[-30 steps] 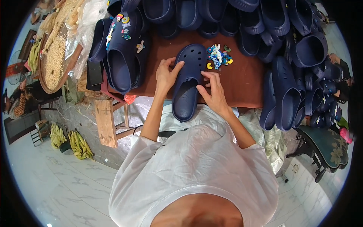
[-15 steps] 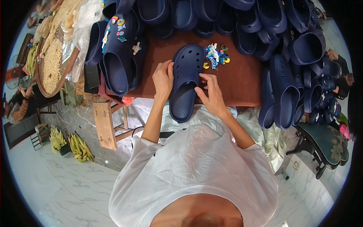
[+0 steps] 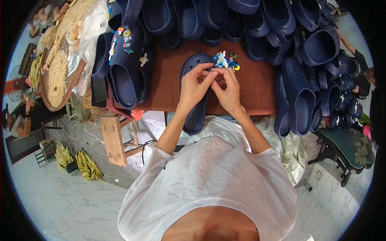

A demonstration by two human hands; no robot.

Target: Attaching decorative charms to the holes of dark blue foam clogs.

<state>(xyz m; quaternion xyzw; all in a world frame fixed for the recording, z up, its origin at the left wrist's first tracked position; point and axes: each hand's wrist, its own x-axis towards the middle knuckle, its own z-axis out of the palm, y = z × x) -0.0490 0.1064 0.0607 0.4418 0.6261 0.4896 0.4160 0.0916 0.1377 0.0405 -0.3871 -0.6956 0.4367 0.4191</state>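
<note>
A navy foam clog (image 3: 195, 118) lies on the brown table in front of me, its heel toward me and reaching past the near edge. My left hand (image 3: 194, 89) and my right hand (image 3: 229, 91) meet over the clog's upper, thumbs and fingers pinched and fingertips nearly touching. Whatever lies between the fingertips is too small and covered to make out. Just beyond my right hand sits a small heap of colourful shoe charms (image 3: 225, 60). My hands hide part of the clog's front and strap area.
A clog with charms in it (image 3: 125, 76) stands at the left. Many plain navy clogs (image 3: 189, 20) are piled along the back, and more (image 3: 298, 96) stand at the right. Left of the table are a wooden stool (image 3: 113, 140) and a basket (image 3: 76, 86) of pale kernels.
Both hands have left the clog's sides and come together above it, fingers now pinched. The right hand has been at the charm heap's near side. The view has shifted slightly.
</note>
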